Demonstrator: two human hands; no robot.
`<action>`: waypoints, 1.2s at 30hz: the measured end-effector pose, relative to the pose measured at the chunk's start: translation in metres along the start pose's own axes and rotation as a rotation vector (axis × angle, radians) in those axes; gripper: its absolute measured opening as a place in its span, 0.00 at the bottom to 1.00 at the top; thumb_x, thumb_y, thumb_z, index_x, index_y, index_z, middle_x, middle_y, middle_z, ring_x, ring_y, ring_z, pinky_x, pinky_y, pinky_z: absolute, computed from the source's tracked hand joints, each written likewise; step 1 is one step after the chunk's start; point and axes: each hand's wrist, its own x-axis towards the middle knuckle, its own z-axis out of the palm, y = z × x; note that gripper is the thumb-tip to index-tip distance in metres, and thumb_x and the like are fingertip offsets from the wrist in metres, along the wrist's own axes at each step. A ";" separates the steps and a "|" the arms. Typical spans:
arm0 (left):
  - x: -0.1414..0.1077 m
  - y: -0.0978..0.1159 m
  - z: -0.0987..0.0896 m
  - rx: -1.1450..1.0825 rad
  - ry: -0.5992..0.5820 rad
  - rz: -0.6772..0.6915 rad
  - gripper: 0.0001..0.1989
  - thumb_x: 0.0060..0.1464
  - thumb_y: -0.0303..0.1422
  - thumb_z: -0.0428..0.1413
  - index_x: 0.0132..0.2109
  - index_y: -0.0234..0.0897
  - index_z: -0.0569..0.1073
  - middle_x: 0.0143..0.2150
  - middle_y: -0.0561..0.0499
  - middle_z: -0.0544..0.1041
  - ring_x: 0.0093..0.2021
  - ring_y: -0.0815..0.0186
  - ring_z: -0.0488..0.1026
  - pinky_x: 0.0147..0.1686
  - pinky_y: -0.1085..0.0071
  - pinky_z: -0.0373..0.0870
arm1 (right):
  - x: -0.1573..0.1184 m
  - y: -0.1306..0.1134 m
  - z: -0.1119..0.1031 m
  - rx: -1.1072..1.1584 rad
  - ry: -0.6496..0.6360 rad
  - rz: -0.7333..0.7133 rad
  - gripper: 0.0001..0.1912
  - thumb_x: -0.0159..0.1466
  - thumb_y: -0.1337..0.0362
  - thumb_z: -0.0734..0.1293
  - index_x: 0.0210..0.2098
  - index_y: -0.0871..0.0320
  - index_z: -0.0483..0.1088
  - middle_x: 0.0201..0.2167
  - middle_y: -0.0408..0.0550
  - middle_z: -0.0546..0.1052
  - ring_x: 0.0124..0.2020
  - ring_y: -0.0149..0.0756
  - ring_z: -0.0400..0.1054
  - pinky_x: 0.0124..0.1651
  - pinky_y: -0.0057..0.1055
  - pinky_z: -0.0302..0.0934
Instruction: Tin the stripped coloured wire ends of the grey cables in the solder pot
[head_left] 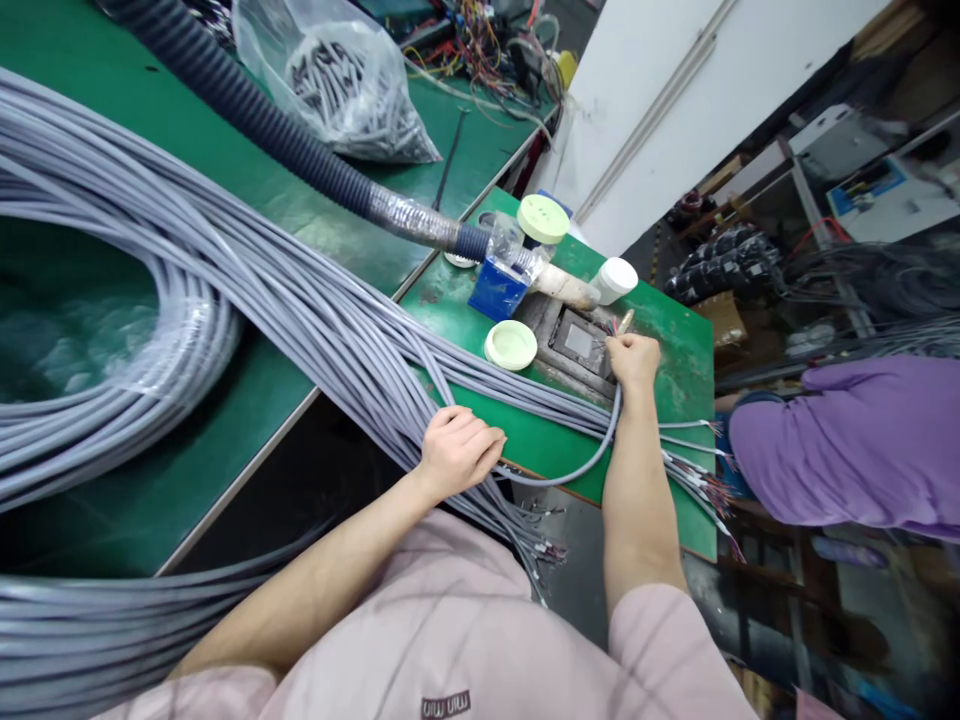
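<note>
A thick bundle of grey cables (315,300) runs from the left across the bench to the right. My left hand (463,448) is closed on grey cable at the bundle's near side. One grey cable (596,462) curves from near that hand up to my right hand (634,362), which is closed round it close to its end. Thin coloured wires (615,327) show just beyond my right fingers. Those wires are beside a square metal pot (581,342) with a dull grey surface. A light, tapered piece also shows at my right fingertips; its kind is unclear.
A black corrugated hose (300,150) ends in a pale nozzle (566,287) beside the pot. Round about are a blue box (497,290), pale green lids (511,345) and a white jar (615,280). A person in purple (855,445) is at the right.
</note>
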 end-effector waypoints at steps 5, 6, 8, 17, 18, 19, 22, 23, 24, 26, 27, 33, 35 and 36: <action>0.002 0.001 -0.001 -0.002 -0.007 -0.008 0.01 0.54 0.29 0.56 0.35 0.40 0.72 0.24 0.57 0.75 0.27 0.70 0.71 0.44 0.66 0.65 | 0.001 0.002 0.005 -0.053 -0.039 0.020 0.12 0.52 0.62 0.64 0.22 0.62 0.77 0.19 0.50 0.74 0.27 0.39 0.68 0.31 0.30 0.55; 0.002 0.001 -0.001 -0.003 -0.007 -0.007 0.01 0.54 0.29 0.57 0.35 0.39 0.72 0.24 0.57 0.75 0.27 0.70 0.71 0.44 0.66 0.65 | 0.001 0.002 0.005 -0.068 -0.047 0.027 0.13 0.52 0.62 0.64 0.23 0.62 0.78 0.21 0.51 0.75 0.28 0.40 0.69 0.32 0.30 0.56; 0.003 0.001 -0.001 -0.006 -0.001 -0.004 0.01 0.54 0.29 0.57 0.35 0.39 0.72 0.24 0.57 0.75 0.27 0.70 0.71 0.43 0.66 0.65 | 0.002 0.002 0.007 -0.092 -0.060 0.031 0.13 0.53 0.62 0.64 0.25 0.61 0.78 0.23 0.52 0.77 0.30 0.41 0.71 0.33 0.31 0.57; 0.004 0.002 -0.002 -0.011 0.003 -0.001 0.03 0.52 0.28 0.59 0.35 0.39 0.72 0.25 0.57 0.76 0.27 0.71 0.72 0.43 0.66 0.66 | 0.002 -0.001 0.011 -0.161 -0.104 0.013 0.13 0.54 0.61 0.63 0.27 0.59 0.79 0.28 0.54 0.79 0.35 0.44 0.73 0.38 0.32 0.61; 0.004 0.002 -0.002 -0.010 0.004 -0.001 0.03 0.52 0.28 0.58 0.35 0.39 0.72 0.25 0.57 0.76 0.27 0.71 0.72 0.43 0.66 0.66 | 0.001 -0.001 0.011 -0.163 -0.109 0.012 0.13 0.54 0.61 0.63 0.28 0.59 0.79 0.28 0.54 0.79 0.35 0.45 0.73 0.38 0.33 0.61; 0.004 0.002 -0.002 -0.009 0.003 -0.002 0.03 0.53 0.28 0.58 0.35 0.39 0.72 0.24 0.57 0.76 0.27 0.71 0.72 0.43 0.66 0.66 | 0.001 -0.001 0.011 -0.164 -0.111 0.012 0.13 0.54 0.61 0.63 0.28 0.59 0.79 0.29 0.55 0.79 0.35 0.45 0.73 0.38 0.33 0.61; 0.004 0.002 -0.001 -0.005 0.004 -0.004 0.02 0.53 0.28 0.58 0.35 0.39 0.72 0.24 0.57 0.76 0.27 0.71 0.72 0.43 0.67 0.66 | 0.001 -0.001 0.010 -0.164 -0.113 0.016 0.13 0.54 0.61 0.63 0.28 0.59 0.79 0.29 0.55 0.79 0.36 0.46 0.73 0.38 0.33 0.61; 0.004 0.002 -0.001 -0.004 0.003 -0.004 0.02 0.53 0.28 0.58 0.35 0.39 0.72 0.24 0.57 0.76 0.27 0.71 0.72 0.43 0.67 0.66 | 0.001 -0.001 0.010 -0.160 -0.107 0.017 0.13 0.54 0.60 0.63 0.28 0.59 0.79 0.29 0.55 0.79 0.36 0.46 0.73 0.38 0.33 0.61; 0.004 0.002 -0.001 -0.003 0.000 -0.005 0.02 0.53 0.28 0.58 0.35 0.39 0.72 0.24 0.57 0.76 0.27 0.71 0.72 0.43 0.67 0.66 | 0.001 -0.001 0.009 -0.154 -0.097 0.016 0.13 0.54 0.60 0.63 0.27 0.59 0.78 0.28 0.55 0.79 0.36 0.46 0.73 0.38 0.33 0.61; 0.004 0.002 -0.001 -0.002 -0.005 -0.010 0.01 0.54 0.29 0.57 0.35 0.40 0.72 0.24 0.57 0.76 0.27 0.71 0.72 0.44 0.67 0.65 | 0.001 0.000 0.008 -0.139 -0.079 0.014 0.14 0.55 0.60 0.63 0.27 0.59 0.78 0.27 0.54 0.78 0.35 0.45 0.72 0.37 0.32 0.60; 0.004 0.002 -0.001 -0.002 -0.006 -0.012 0.01 0.54 0.29 0.57 0.35 0.40 0.72 0.24 0.58 0.76 0.27 0.71 0.72 0.44 0.67 0.65 | 0.001 0.000 0.007 -0.133 -0.071 0.014 0.14 0.55 0.60 0.62 0.27 0.59 0.78 0.26 0.54 0.78 0.34 0.44 0.72 0.37 0.32 0.60; 0.003 0.001 -0.001 -0.021 0.001 -0.004 0.02 0.53 0.28 0.57 0.35 0.39 0.72 0.25 0.57 0.76 0.27 0.70 0.72 0.44 0.66 0.65 | 0.001 -0.001 0.008 -0.146 -0.085 0.009 0.13 0.55 0.60 0.63 0.27 0.60 0.78 0.28 0.55 0.79 0.35 0.45 0.72 0.37 0.33 0.60; 0.003 0.001 -0.001 -0.028 -0.002 -0.012 0.02 0.54 0.28 0.57 0.35 0.40 0.72 0.24 0.56 0.76 0.27 0.70 0.72 0.44 0.66 0.65 | 0.001 -0.001 0.009 -0.156 -0.086 0.004 0.13 0.55 0.60 0.63 0.27 0.59 0.78 0.28 0.55 0.79 0.35 0.45 0.72 0.37 0.33 0.60; 0.002 0.001 -0.001 -0.031 -0.006 -0.018 0.02 0.54 0.29 0.57 0.35 0.40 0.72 0.25 0.57 0.76 0.27 0.70 0.72 0.44 0.66 0.65 | 0.001 -0.001 0.010 -0.159 -0.087 0.002 0.13 0.55 0.60 0.63 0.27 0.59 0.78 0.28 0.55 0.79 0.35 0.45 0.72 0.37 0.33 0.60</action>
